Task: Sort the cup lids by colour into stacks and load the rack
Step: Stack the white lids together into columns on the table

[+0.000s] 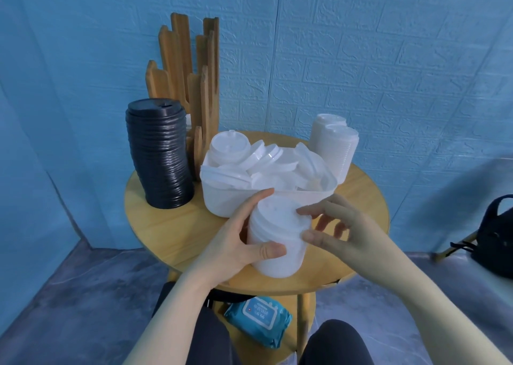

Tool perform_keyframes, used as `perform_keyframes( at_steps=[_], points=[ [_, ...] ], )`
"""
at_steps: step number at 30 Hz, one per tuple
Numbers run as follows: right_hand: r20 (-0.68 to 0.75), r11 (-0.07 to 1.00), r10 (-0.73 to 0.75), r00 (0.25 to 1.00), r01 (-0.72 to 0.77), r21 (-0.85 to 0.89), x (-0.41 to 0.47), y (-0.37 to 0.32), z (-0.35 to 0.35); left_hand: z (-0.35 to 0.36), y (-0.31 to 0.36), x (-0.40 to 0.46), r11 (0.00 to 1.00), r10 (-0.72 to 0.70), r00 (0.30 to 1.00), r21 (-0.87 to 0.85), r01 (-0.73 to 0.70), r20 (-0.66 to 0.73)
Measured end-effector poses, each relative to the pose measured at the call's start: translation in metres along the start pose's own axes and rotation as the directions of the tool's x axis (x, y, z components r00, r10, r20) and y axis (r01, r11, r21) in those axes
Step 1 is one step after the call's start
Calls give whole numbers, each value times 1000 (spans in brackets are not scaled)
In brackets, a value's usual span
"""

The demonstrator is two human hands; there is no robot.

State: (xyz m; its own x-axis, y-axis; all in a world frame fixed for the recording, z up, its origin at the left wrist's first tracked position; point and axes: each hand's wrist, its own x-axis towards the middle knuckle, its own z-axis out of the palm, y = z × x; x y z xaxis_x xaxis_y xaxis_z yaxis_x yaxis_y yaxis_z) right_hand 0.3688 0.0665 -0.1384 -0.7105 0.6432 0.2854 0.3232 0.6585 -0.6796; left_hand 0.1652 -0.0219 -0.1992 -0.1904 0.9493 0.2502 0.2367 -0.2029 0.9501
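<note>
The left hand [236, 242] holds a stack of white lids [274, 239] above the near edge of the round desk [166, 226], its fingers curled around it. The right hand [341, 231] touches the stack top, its fingers slightly apart. Behind stand the white basket [227, 198], the black lid stack [159, 156] and the wooden rack [191, 67].

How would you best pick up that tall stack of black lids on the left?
Grip the black lid stack low around its ribbed sides, coming from its open front-left side with both hands. It leans as it rises, and the wooden rack stands close behind, so a top grip could spill it.
</note>
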Motion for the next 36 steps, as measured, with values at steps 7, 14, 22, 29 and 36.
perform_keyframes(
  at_steps=[7, 14, 22, 29, 36],
  points=[
    [-77, 992, -77, 994, 84, 96, 3, 17, 7, 2, 1, 0, 1000, 9, 1000, 10, -9, 16],
    [-168, 982, 84, 982, -53, 180, 14, -4, 26, 1, 2, -1, 999, 24, 999, 30, -25, 23],
    [-75, 991, -44, 996, 35, -126, 14, -23, 33, 1, 4, -2, 998, 12, 1000, 60, -13, 23],
    [130, 994, -24, 991, 9, 113, 14, -9, 8, 0, 3, -1, 1000, -13, 999, 8, 12, 35],
    [182, 998, -56, 982, 49, 41, 23, -14, 18, 1, 4, -2, 998, -47, 998, -45, 49, 33]
  ],
)
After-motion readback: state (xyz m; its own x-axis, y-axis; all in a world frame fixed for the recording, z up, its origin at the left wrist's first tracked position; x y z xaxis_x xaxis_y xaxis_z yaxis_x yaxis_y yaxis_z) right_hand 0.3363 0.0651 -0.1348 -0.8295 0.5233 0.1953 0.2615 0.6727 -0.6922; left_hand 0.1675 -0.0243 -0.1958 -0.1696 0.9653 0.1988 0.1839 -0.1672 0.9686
